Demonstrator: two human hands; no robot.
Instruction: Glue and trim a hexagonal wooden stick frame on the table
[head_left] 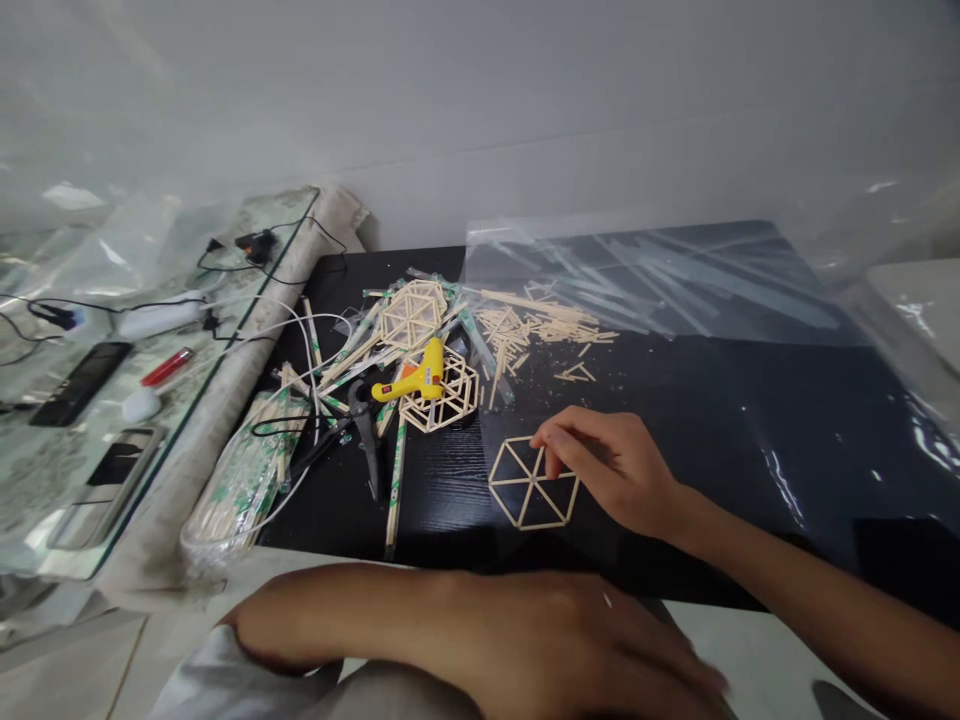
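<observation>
My right hand (619, 468) is bent over a flat hexagon frame (519, 482) made of thin wooden sticks with spokes meeting at its centre. Its thumb and index finger pinch at the frame's upper right side, covering that part. The frame lies on the black tabletop. In front of the table edge, low in the picture, my left hand (577, 640) is stretched out to the right, fingers extended and slightly blurred, with nothing seen in it. Beyond the frame, a yellow glue gun (411, 380) rests on another hexagonal stick frame (466, 400).
Short cut sticks (517, 335) are heaped behind the frame. A finished-looking hexagon (412, 315) lies on wrapped chopsticks; black-handled cutters (366, 440) sit nearby. Clear plastic sheet (675, 280) covers the back right. At left, a glass top holds a phone (81, 383) and red marker-like object (166, 367).
</observation>
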